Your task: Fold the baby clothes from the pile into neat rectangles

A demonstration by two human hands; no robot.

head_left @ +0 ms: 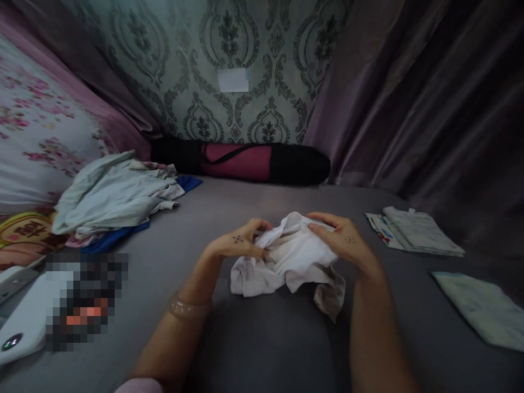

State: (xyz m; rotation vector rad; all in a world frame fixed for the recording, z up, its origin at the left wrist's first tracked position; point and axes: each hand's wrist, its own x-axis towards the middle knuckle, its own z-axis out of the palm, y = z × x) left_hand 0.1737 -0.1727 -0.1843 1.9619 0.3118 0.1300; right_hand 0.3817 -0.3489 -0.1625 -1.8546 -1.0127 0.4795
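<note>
A crumpled white garment (292,254) with a small button near its top edge is bunched up over the grey bed sheet. One end of it, beige on the underside, hangs down at the right. My left hand (239,239) pinches the garment's left side, thumb toward me and fingers partly behind the cloth. On the opposite side, my right hand (344,237) grips the upper right edge near the button, with the thumb on top. The fingertips behind the fabric are hidden.
A loose heap of clothes (117,191) lies at the left, by a white power bank (30,316). Folded clothes (423,232) and another folded piece (483,308) rest at the right. A long black and pink bag (241,162) runs along the wall; curtains (393,87) hang at the right.
</note>
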